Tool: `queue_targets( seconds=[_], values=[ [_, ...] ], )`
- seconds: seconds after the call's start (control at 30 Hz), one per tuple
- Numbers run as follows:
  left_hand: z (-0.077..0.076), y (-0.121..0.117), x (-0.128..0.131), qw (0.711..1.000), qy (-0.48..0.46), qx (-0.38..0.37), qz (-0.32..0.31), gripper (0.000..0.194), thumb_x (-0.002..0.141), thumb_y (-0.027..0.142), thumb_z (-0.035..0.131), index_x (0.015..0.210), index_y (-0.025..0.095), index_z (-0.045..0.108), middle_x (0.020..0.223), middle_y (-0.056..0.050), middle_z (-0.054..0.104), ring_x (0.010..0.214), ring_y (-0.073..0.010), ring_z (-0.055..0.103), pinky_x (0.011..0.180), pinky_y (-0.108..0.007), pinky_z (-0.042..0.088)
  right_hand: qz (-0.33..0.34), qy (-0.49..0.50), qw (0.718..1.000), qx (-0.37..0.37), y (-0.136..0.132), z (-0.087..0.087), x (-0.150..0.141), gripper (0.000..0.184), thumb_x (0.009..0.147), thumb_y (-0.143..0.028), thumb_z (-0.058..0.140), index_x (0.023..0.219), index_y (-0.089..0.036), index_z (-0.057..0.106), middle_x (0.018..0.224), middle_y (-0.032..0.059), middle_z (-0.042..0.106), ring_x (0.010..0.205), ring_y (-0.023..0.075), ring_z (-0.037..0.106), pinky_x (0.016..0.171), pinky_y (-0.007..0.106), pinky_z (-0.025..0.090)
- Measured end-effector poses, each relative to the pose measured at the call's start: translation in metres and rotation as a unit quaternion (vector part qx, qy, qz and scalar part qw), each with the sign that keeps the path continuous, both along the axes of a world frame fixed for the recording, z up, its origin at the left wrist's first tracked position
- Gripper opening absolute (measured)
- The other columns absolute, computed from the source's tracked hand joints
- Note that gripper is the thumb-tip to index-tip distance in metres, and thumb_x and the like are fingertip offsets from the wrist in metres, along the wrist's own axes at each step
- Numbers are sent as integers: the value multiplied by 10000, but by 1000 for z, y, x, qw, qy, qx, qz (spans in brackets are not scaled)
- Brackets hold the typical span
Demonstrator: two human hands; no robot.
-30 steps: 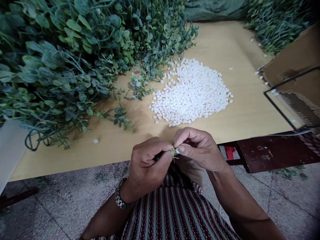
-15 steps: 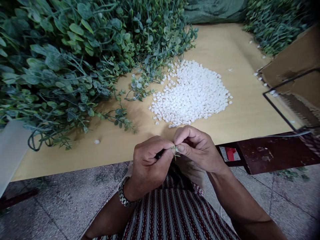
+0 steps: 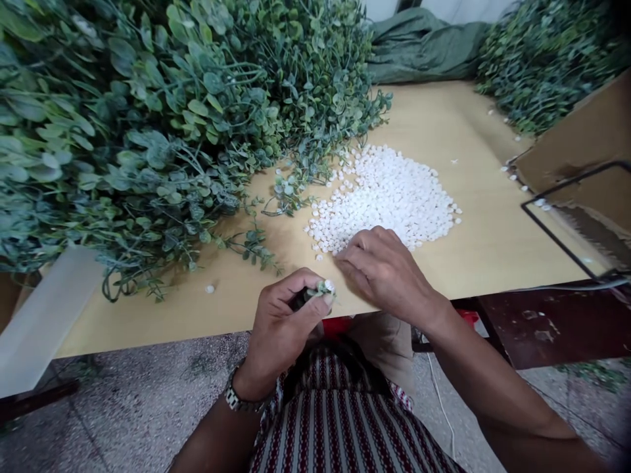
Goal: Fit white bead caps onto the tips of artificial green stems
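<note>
Between the thumb and curled fingers of my left hand (image 3: pixel 286 325) is a small artificial green sprig (image 3: pixel 321 290). A little white round cap (image 3: pixel 329 285) sits at its end. My right hand (image 3: pixel 384 272) is at the near edge of a heap of small white plastic caps (image 3: pixel 389 190). Its fingers are bent and pressed together, pointing down among the nearest caps; what lies between the fingertips is hidden. The two hands are apart.
Artificial leafy foliage (image 3: pixel 162 131) is massed on the left of the wooden table (image 3: pixel 276 302), with a second bunch (image 3: pixel 547 72) at the far right. A torn cardboard box (image 3: pixel 586 138) and a black metal frame (image 3: pixel 557 230) stand right. A stray cap (image 3: pixel 210 289) lies front left.
My right hand has let go of the sprig and moved forward to the white heap. My left hand keeps the sprig, its white cap now showing. The view has tilted up slightly.
</note>
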State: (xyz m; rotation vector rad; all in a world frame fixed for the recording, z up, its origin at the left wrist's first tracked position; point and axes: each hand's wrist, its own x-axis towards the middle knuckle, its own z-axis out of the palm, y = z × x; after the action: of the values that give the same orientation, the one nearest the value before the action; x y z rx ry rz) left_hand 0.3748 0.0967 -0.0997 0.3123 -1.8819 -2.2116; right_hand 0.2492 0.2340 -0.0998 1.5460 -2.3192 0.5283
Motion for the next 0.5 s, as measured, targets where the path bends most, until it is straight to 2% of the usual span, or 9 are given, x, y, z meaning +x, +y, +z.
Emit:
queue_targets(
  seconds=[0.07, 0.13, 0.17, 0.23, 0.3, 0.37, 0.5],
  values=[
    [-1, 2, 0, 1000, 14, 11, 11, 72, 785, 140, 628, 729, 180, 648, 706, 19, 550, 657, -94, 461, 602, -203, 370, -6, 42, 999, 15, -5, -3, 1, 181, 850, -106, 522, 739, -149, 658, 731, 80, 620, 694, 194, 480, 631, 342, 348],
    [-1, 3, -1, 1000, 13, 14, 17, 75, 780, 128, 629, 734, 182, 654, 715, 17, 566, 667, -95, 472, 615, -205, 374, -9, 41, 999, -26, -5, -3, 2, 172, 841, -98, 537, 730, -153, 656, 717, 74, 629, 683, 189, 481, 624, 341, 342],
    [-1, 4, -1, 1000, 5, 15, 19, 69, 778, 131, 631, 736, 182, 651, 714, 18, 566, 663, -94, 470, 612, -205, 373, -4, 14, 998, -65, -5, -2, 3, 156, 843, -108, 547, 740, -154, 655, 719, 68, 635, 686, 184, 494, 632, 339, 354],
    [-1, 4, -1, 999, -16, 19, 24, 50, 780, 150, 633, 739, 178, 639, 710, 19, 561, 649, -90, 459, 603, -203, 369, 19, -102, 982, -158, -2, 1, 6, 109, 849, -133, 568, 788, -162, 653, 745, 51, 646, 708, 168, 537, 658, 327, 397],
    [-1, 4, -1, 999, -32, 25, 30, 40, 784, 165, 629, 745, 174, 623, 704, 21, 552, 637, -86, 449, 603, -200, 371, 47, -273, 934, -226, 2, 7, 11, 71, 846, -152, 591, 831, -178, 655, 753, 24, 639, 707, 142, 562, 658, 296, 427],
    [0, 5, -1, 998, -38, 27, 32, 43, 792, 170, 618, 750, 170, 608, 697, 24, 541, 633, -81, 443, 609, -195, 375, 60, -430, 865, -251, 5, 10, 18, 51, 835, -177, 619, 830, -192, 667, 718, -1, 617, 668, 117, 551, 613, 259, 422],
    [2, 9, -2, 999, -22, 16, 18, 51, 798, 165, 604, 748, 166, 592, 685, 30, 529, 625, -74, 435, 598, -183, 370, 59, -602, 747, -277, 7, 5, 30, 37, 802, -241, 676, 794, -211, 697, 692, -18, 620, 642, 90, 533, 601, 224, 405]
  ],
)
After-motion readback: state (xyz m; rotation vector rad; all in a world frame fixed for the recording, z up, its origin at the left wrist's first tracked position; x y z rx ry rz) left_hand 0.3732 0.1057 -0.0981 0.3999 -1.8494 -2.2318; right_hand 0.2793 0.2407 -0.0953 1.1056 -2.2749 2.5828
